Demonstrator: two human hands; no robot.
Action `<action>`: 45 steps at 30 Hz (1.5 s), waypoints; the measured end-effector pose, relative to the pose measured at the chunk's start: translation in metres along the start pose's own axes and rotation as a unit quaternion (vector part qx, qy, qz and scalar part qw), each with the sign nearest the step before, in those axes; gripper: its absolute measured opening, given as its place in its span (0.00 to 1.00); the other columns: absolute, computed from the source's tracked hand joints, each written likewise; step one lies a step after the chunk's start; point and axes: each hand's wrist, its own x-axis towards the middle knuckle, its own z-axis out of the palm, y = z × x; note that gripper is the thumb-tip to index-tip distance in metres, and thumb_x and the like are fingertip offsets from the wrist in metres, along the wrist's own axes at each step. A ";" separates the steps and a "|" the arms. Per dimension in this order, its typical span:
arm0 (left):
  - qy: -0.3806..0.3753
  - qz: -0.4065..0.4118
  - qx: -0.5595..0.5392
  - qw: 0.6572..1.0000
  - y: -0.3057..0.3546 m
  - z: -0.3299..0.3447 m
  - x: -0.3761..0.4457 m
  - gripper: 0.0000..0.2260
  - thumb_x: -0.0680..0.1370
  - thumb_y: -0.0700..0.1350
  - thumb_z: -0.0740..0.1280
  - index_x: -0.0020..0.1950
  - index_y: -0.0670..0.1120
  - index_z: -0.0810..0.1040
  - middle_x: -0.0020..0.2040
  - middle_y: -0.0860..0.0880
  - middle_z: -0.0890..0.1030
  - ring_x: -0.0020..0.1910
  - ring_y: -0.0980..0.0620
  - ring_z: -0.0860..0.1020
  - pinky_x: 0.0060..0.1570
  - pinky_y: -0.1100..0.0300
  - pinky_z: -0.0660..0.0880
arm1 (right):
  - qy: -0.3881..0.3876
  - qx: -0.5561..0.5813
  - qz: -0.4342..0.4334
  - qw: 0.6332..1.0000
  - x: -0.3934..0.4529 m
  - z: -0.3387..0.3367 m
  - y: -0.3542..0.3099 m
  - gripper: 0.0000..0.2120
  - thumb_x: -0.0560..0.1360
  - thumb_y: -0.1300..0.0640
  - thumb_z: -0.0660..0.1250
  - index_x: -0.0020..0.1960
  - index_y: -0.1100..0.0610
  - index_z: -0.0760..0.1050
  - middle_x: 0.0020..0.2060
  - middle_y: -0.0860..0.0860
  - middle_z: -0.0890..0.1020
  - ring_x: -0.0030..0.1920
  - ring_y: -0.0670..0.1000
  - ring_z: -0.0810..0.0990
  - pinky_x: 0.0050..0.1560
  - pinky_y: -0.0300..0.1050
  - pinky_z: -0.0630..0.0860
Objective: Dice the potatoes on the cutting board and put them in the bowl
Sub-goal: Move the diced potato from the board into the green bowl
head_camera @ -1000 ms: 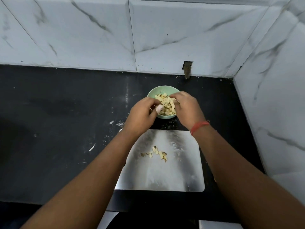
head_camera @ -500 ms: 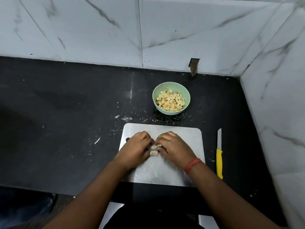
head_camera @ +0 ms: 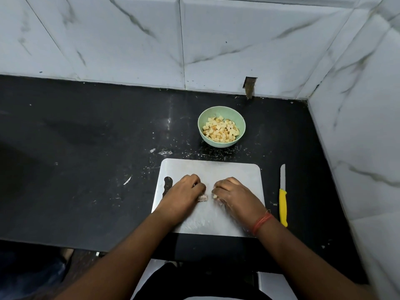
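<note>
A pale green bowl (head_camera: 221, 141) heaped with diced potato (head_camera: 220, 131) stands on the black counter just beyond the white cutting board (head_camera: 238, 176). Both my hands rest knuckles-up on the middle of the board, a small gap between them. My left hand (head_camera: 186, 191) has its fingers curled, with a potato piece (head_camera: 203, 198) pinched at its thumb. The curled fingers of my right hand (head_camera: 233, 193) close over a few small potato bits (head_camera: 214, 196). Whatever else lies under the hands is hidden.
A yellow-handled knife (head_camera: 282, 198) lies on the counter right of the board, blade pointing away. Marble walls close off the back and the right side (head_camera: 357, 126). White crumbs (head_camera: 164, 152) speckle the counter left of the bowl. The counter's front edge runs just below the board.
A second ago both hands were at the bowl dropping dice. They came back to the board, gathered the leftover bits, and have now drawn slightly apart, each with pieces.
</note>
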 end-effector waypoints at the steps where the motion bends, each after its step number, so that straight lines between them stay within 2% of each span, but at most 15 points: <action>1: 0.005 0.007 0.005 1.000 0.000 0.001 0.000 0.08 0.77 0.41 0.75 0.51 0.47 0.76 0.49 0.50 0.73 0.47 0.51 0.70 0.44 0.60 0.65 | 0.011 -0.003 -0.001 1.000 0.000 0.002 -0.001 0.10 0.74 0.61 0.70 0.55 0.53 0.80 0.53 0.48 0.80 0.55 0.50 0.74 0.49 0.43 0.77; 8: 0.009 0.027 0.017 0.999 -0.001 0.006 -0.001 0.09 0.77 0.38 0.73 0.48 0.46 0.74 0.48 0.48 0.73 0.45 0.50 0.70 0.45 0.57 0.70 | -0.001 -0.060 -0.009 0.998 0.002 0.004 -0.003 0.09 0.73 0.61 0.68 0.53 0.53 0.79 0.49 0.49 0.78 0.51 0.52 0.74 0.41 0.48 0.78; 12: 0.003 0.022 -0.014 1.000 -0.003 0.006 0.001 0.08 0.79 0.39 0.72 0.49 0.46 0.73 0.47 0.49 0.72 0.45 0.51 0.68 0.45 0.58 0.64 | -0.028 -0.081 -0.001 0.996 0.008 -0.001 -0.003 0.08 0.72 0.62 0.70 0.49 0.53 0.79 0.45 0.49 0.77 0.48 0.51 0.75 0.38 0.46 0.77; 17: -0.003 -0.131 -0.182 0.975 0.005 -0.007 0.014 0.09 0.79 0.38 0.69 0.47 0.52 0.73 0.48 0.53 0.74 0.46 0.54 0.71 0.46 0.55 0.70 | -0.028 0.136 0.151 0.979 0.018 -0.014 -0.003 0.06 0.75 0.58 0.68 0.48 0.52 0.83 0.44 0.47 0.81 0.46 0.47 0.79 0.49 0.42 0.76; 20: 0.023 -0.242 -0.330 0.912 0.017 -0.023 0.027 0.10 0.83 0.45 0.68 0.43 0.54 0.72 0.44 0.54 0.76 0.42 0.54 0.75 0.45 0.55 0.73 | 0.004 0.387 0.310 0.868 0.019 -0.025 -0.007 0.05 0.74 0.60 0.71 0.46 0.53 0.85 0.40 0.48 0.85 0.40 0.44 0.81 0.43 0.35 0.76; 25: 0.054 -0.368 -0.497 0.784 0.028 -0.040 0.053 0.09 0.83 0.52 0.68 0.47 0.48 0.75 0.35 0.54 0.75 0.35 0.56 0.73 0.37 0.57 0.73 | 0.033 0.748 0.400 0.529 0.024 -0.044 -0.006 0.07 0.73 0.68 0.69 0.50 0.67 0.81 0.47 0.64 0.84 0.44 0.56 0.84 0.45 0.43 0.82; 27: 0.077 -0.373 -0.574 0.725 0.029 -0.047 0.069 0.10 0.82 0.51 0.69 0.47 0.46 0.77 0.35 0.51 0.75 0.35 0.55 0.73 0.42 0.56 0.73 | 0.038 0.796 0.394 0.457 0.032 -0.054 -0.003 0.09 0.71 0.67 0.69 0.51 0.67 0.80 0.47 0.64 0.83 0.43 0.56 0.85 0.43 0.41 0.83; 30: 0.108 -0.358 -0.660 0.652 0.031 -0.063 0.104 0.07 0.82 0.46 0.69 0.48 0.43 0.78 0.38 0.48 0.79 0.36 0.52 0.75 0.43 0.54 0.77 | 0.059 0.834 0.356 0.417 0.052 -0.073 0.005 0.11 0.72 0.66 0.67 0.53 0.67 0.79 0.46 0.63 0.83 0.43 0.54 0.85 0.41 0.39 0.83; 34: 0.139 -0.361 -0.629 0.674 0.018 -0.077 0.164 0.07 0.82 0.46 0.70 0.47 0.44 0.79 0.44 0.44 0.84 0.43 0.47 0.82 0.53 0.46 0.82 | 0.174 0.811 0.322 0.457 0.102 -0.094 0.027 0.07 0.78 0.68 0.64 0.54 0.68 0.78 0.47 0.61 0.84 0.46 0.53 0.85 0.46 0.41 0.82; 35: 0.139 -0.367 -0.593 0.703 0.012 -0.080 0.175 0.09 0.82 0.47 0.71 0.46 0.44 0.80 0.43 0.44 0.84 0.43 0.47 0.82 0.54 0.43 0.82 | 0.204 0.768 0.323 0.513 0.115 -0.095 0.034 0.05 0.77 0.68 0.65 0.52 0.66 0.79 0.46 0.59 0.84 0.46 0.52 0.84 0.49 0.43 0.82; 37: 0.099 -0.372 -0.473 0.793 0.002 -0.085 0.190 0.13 0.82 0.51 0.70 0.46 0.41 0.81 0.43 0.43 0.85 0.42 0.45 0.84 0.52 0.41 0.82 | 0.204 0.540 0.341 0.742 0.136 -0.094 0.049 0.04 0.76 0.64 0.69 0.49 0.60 0.82 0.44 0.54 0.85 0.45 0.50 0.83 0.52 0.46 0.80; 38: 0.063 -0.359 -0.392 0.845 -0.002 -0.087 0.194 0.15 0.82 0.53 0.69 0.48 0.40 0.81 0.44 0.42 0.86 0.43 0.43 0.84 0.52 0.43 0.82 | 0.149 0.377 0.330 0.853 0.142 -0.093 0.054 0.05 0.76 0.62 0.68 0.49 0.57 0.83 0.44 0.52 0.85 0.45 0.50 0.82 0.53 0.44 0.78; 39: 0.022 -0.342 -0.321 0.883 -0.004 -0.090 0.194 0.17 0.82 0.55 0.67 0.51 0.40 0.82 0.46 0.43 0.86 0.46 0.43 0.84 0.53 0.45 0.81 | 0.091 0.240 0.313 0.914 0.144 -0.091 0.058 0.07 0.77 0.60 0.67 0.50 0.55 0.83 0.45 0.51 0.84 0.46 0.50 0.81 0.52 0.42 0.76; 41: -0.013 -0.310 -0.253 0.916 -0.005 -0.096 0.192 0.16 0.83 0.55 0.65 0.55 0.42 0.82 0.50 0.46 0.85 0.51 0.47 0.83 0.55 0.49 0.79 | 0.072 0.127 0.286 0.947 0.143 -0.090 0.060 0.10 0.78 0.59 0.64 0.52 0.52 0.83 0.48 0.52 0.84 0.49 0.51 0.81 0.51 0.41 0.75; 45: 0.082 -0.268 -0.355 0.892 -0.004 -0.100 0.165 0.08 0.83 0.52 0.67 0.53 0.48 0.82 0.48 0.54 0.84 0.50 0.55 0.83 0.55 0.54 0.80 | 0.166 0.152 0.260 0.939 0.121 -0.089 0.048 0.11 0.78 0.61 0.63 0.53 0.54 0.83 0.51 0.51 0.84 0.52 0.49 0.80 0.57 0.42 0.75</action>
